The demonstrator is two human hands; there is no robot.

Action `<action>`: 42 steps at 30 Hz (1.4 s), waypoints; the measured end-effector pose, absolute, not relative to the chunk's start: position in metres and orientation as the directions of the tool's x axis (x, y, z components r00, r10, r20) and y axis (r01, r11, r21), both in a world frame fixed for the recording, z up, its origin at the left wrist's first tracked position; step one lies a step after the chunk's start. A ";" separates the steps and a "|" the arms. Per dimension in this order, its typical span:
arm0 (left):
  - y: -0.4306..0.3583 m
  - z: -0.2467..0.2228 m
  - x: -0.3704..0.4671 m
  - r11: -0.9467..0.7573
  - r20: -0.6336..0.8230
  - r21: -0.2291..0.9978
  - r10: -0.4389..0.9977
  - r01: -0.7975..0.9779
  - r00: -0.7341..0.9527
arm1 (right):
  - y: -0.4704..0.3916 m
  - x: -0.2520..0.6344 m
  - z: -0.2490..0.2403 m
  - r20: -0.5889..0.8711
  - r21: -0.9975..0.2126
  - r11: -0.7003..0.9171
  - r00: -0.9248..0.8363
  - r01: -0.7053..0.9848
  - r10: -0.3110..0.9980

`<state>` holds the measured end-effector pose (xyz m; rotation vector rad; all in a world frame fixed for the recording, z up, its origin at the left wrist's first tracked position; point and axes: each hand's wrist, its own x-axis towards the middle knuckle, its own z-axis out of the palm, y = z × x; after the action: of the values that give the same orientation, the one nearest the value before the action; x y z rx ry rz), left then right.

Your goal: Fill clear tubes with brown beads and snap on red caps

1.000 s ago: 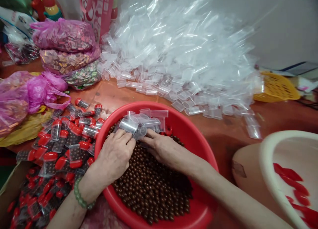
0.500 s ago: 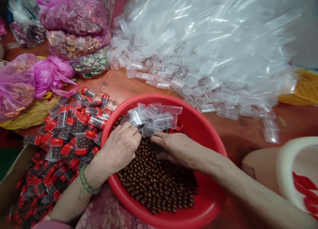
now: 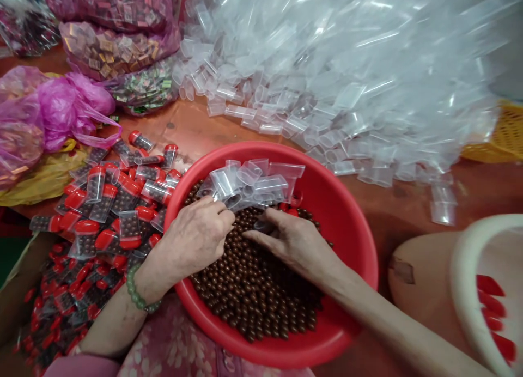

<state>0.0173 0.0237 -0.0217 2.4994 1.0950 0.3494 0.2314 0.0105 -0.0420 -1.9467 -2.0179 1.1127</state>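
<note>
Both hands, left hand (image 3: 196,238) and right hand (image 3: 294,243), seemingly grip clear tubes (image 3: 253,181) over brown beads (image 3: 253,295).

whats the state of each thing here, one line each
red basin: part full of brown beads
clear tubes in basin: empty, uncapped
capped tubes: filled, red caps on
pink bags: tied, full
left hand: curled over the beads
right hand: pinching a clear tube

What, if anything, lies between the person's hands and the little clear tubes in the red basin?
Nothing visible does. The left hand already touches the clear tubes heaped at the far side of the red basin. The right hand rests on the brown beads just short of them.
</note>
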 end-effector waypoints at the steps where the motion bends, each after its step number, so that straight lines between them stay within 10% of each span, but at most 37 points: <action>1: 0.024 -0.022 0.017 -0.623 0.068 0.458 0.736 0.634 0.673 | 0.009 0.230 -0.044 -0.427 -0.573 -0.115 -0.175 0.812 0.887; 15: 0.007 -0.015 0.020 -0.645 -0.070 0.628 0.510 0.435 0.858 | 0.001 0.220 -0.054 -0.871 -0.485 -0.706 -0.357 0.516 0.337; 25: 0.010 -0.014 0.021 -0.637 -0.068 0.657 0.482 0.403 0.873 | -0.008 0.205 -0.046 -0.802 -0.565 -0.735 -0.456 0.374 0.385; 33: 0.002 -0.002 0.018 -0.386 0.196 0.915 0.678 0.116 0.708 | -0.028 0.215 -0.003 -0.510 -0.809 -0.279 -0.381 0.517 0.772; 36: -0.002 -0.003 0.022 -0.391 0.222 0.913 0.717 0.117 0.661 | -0.040 0.235 -0.001 -0.290 -0.663 0.050 -0.319 0.747 0.902; 42: -0.003 -0.007 0.027 -0.311 0.194 0.945 0.780 0.100 0.595 | -0.030 0.277 -0.034 -0.200 -0.053 0.012 -0.023 0.999 0.979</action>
<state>0.0272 -0.0028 -0.0065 1.7765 0.7206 0.8118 0.2769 -0.0304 -0.0336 -2.2674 -2.3075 0.2914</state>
